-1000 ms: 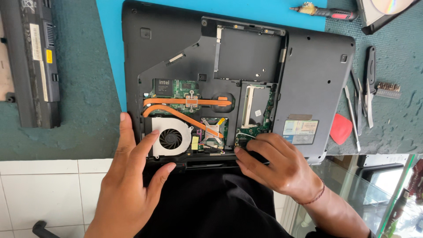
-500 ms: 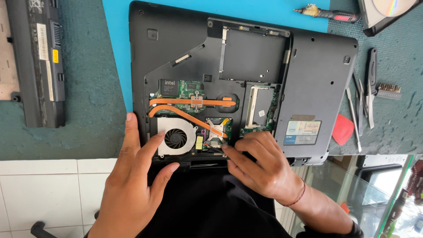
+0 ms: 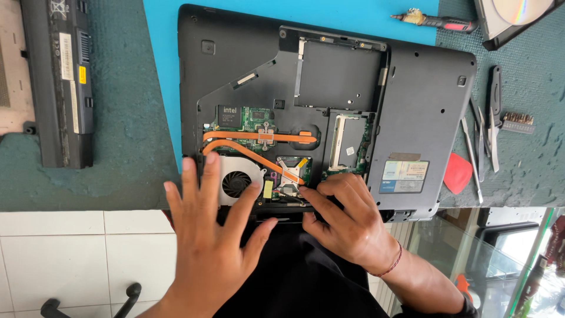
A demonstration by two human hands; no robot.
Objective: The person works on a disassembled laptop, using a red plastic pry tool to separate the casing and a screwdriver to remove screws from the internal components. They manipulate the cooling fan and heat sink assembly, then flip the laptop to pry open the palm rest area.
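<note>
Below us, an upturned black laptop [image 3: 247, 65] lies on a teal bench mat [image 3: 118, 176], its bottom cover off, its long axis running left to right along the bench's near edge. We see the open bay: a round cooling fan [image 3: 237, 179] at the near left, two copper heat pipes [image 3: 259, 136] crossing above it, a green circuit board [image 3: 256, 118] behind, and a memory slot [image 3: 346, 140] to the right. Our left hand [image 3: 209, 247] lies flat with fingers spread wide, holding nothing, fingertips resting on the fan and the laptop's near edge. Our right hand [image 3: 347, 224] is curled narrow, fingertips pressed at the near rim just right of the fan, beside the heatsink [image 3: 289, 176]; we cannot tell whether it pinches anything small. The fan lies straight ahead of the left hand, which is the nearer one. At the bench's left edge rests a long black battery [image 3: 62, 82]. Toward the right edge lie a red pry pick [image 3: 459, 174], metal tweezers [image 3: 479, 141], and a screwdriver [image 3: 435, 22] at the far side.
</note>
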